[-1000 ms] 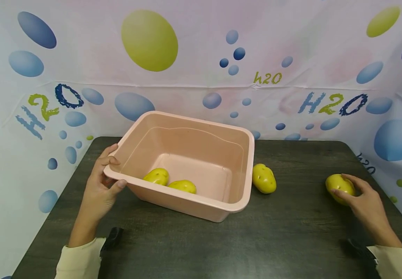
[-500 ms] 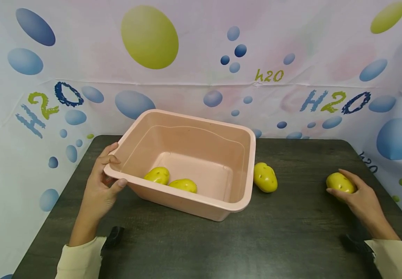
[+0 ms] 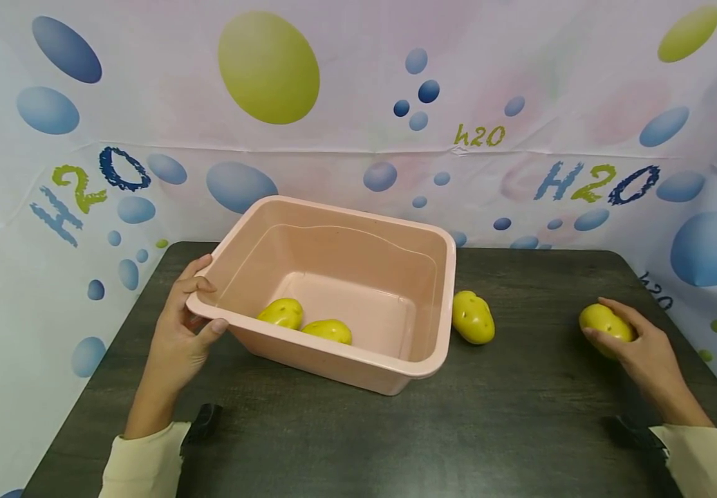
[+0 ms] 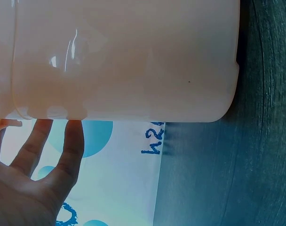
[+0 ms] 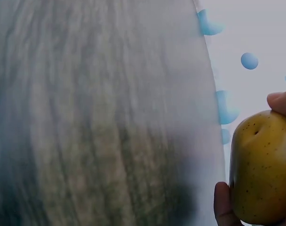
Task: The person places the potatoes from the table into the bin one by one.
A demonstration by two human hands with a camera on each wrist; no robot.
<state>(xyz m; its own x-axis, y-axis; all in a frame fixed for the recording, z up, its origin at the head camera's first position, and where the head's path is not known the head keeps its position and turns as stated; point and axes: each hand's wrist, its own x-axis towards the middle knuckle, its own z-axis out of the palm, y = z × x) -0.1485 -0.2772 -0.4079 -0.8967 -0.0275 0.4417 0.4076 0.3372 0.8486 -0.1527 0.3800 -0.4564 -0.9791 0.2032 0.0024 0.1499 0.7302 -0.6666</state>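
Note:
A pink plastic tub (image 3: 358,366) stands turned at a slant on the dark table. My left hand (image 3: 178,332) grips its rim at the near left corner, the thumb outside and fingertips over the edge. In the left wrist view, fingers (image 4: 70,155) reach up to the tub wall (image 4: 133,70). Two yellow potatoes lie inside: one potato (image 3: 282,313) at the near wall, another potato (image 3: 328,331) beside it. A third potato (image 3: 473,318) rests right by the tub's right side. Over at the right, my right hand (image 3: 650,360) holds a dimpled potato (image 5: 263,169) between thumb and fingers.
The dark wood-grain table (image 3: 445,443) reaches back to a white backdrop (image 3: 346,62) printed with blue and green ovals. Its right edge runs close beyond the right hand.
The right hand's fingers have shifted round its potato, and hand and potato have moved slightly up in the head view. The left hand and the tub stay as they were.

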